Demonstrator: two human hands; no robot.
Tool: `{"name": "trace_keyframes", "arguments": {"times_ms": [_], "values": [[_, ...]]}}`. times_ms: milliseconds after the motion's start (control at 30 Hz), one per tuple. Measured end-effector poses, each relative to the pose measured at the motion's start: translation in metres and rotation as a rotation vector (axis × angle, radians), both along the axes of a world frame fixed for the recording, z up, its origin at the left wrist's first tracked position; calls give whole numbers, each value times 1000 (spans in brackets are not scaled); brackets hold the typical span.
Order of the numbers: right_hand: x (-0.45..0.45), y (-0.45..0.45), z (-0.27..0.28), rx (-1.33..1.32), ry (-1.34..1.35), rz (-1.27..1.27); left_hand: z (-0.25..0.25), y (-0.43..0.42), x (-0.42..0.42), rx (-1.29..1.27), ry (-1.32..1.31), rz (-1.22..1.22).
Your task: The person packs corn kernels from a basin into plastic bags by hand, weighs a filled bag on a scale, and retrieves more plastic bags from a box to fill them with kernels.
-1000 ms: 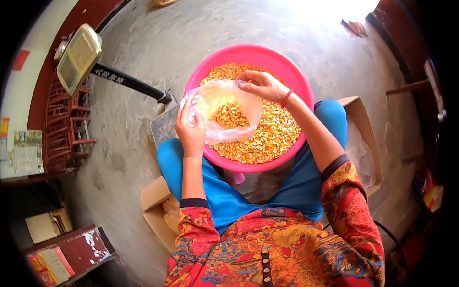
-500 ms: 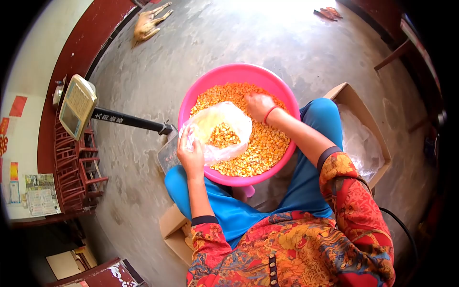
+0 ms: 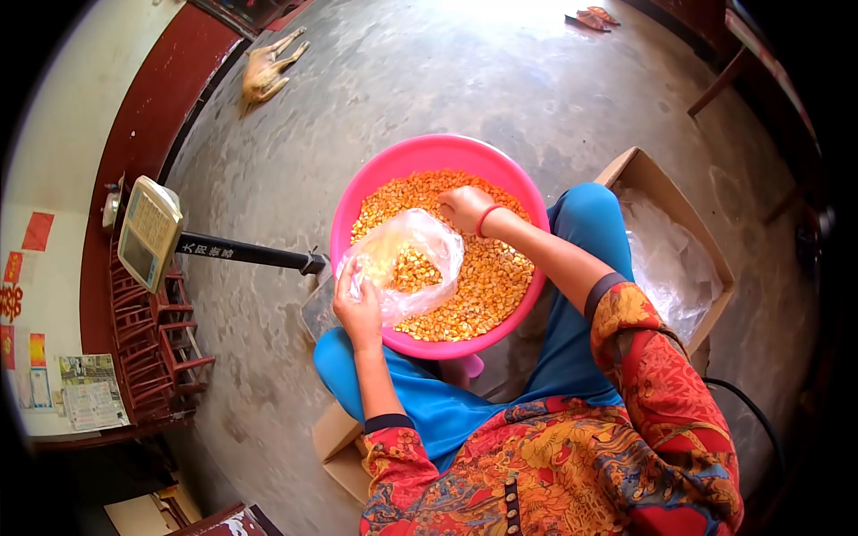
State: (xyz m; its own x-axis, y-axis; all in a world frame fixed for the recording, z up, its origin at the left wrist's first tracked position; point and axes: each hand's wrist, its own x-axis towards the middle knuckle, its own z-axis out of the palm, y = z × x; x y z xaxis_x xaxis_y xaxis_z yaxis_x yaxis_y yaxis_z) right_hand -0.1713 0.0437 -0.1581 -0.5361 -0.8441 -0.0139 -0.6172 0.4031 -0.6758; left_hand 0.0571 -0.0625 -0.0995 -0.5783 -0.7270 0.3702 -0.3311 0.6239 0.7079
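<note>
A pink basin stands between my knees with a wide layer of yellow-orange corn kernels in it. A clear plastic bag with some kernels inside rests on the corn at the left of the basin. My left hand is closed on the bag's left edge. My right hand, a red band at its wrist, is over the corn just beyond the bag's upper right rim. Its fingers are curled together, and what they hold, if anything, is hidden.
A scale display on a black pole stands left of the basin. A cardboard box with plastic bags is at the right, another box at lower left. A dog lies on the floor; red stools are stacked at left.
My right hand has gone from the bag's rim to the corn, where its fingers are now drawn together. The bag sits lower on the corn. The camera view has shifted.
</note>
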Motion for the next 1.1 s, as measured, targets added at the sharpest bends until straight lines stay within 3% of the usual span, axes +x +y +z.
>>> {"name": "trace_keyframes", "arguments": {"times_ms": [67, 167, 200, 300, 333, 400, 467, 533, 600, 667, 800, 933, 1000, 1033, 1067, 1100], "values": [[-6, -8, 1, -83, -62, -11, -1, 0, 0, 2, 3, 1], [-10, -14, 19, -291, -679, -83, -1, 1, 0, 11, 1, 6], [-8, -14, 28, -291, -681, -81, -1, 1, 0, 17, -1, 5], [13, -19, 56, -513, -1012, 30, -2, 2, 0, 42, 6, 6], [25, -24, 65, -607, -1013, 75, -2, 2, -1, 41, 3, 6], [44, -20, 86, -547, -931, 150, -1, 3, -1, 32, -2, -10], [64, -34, 73, -803, -624, 274, -1, 4, -2, 29, -17, -3], [78, -19, 95, -542, -327, 298, -2, 3, -2, 25, -27, 4], [86, -22, 84, -721, -111, 391, -5, 2, -1, -25, -46, 49], [93, -11, 82, -828, -103, 406, -5, 3, -2, -7, -43, 37], [90, -15, 89, -778, -136, 381, -8, 1, -1, 49, -16, 15], [98, -14, 113, -928, -562, 359, -16, -3, 3, -15, -16, 13], [101, -18, 101, -900, -434, 357, -18, -3, 2, 7, 14, 20], [98, -23, 85, -817, -227, 366, -11, 1, -1, 15, 9, 28], [97, -24, 69, -817, -227, 362, -11, 2, -1, 16, 8, 25], [96, -22, 55, -579, -72, 434, -12, 1, -1, 84, 21, 21]]}}
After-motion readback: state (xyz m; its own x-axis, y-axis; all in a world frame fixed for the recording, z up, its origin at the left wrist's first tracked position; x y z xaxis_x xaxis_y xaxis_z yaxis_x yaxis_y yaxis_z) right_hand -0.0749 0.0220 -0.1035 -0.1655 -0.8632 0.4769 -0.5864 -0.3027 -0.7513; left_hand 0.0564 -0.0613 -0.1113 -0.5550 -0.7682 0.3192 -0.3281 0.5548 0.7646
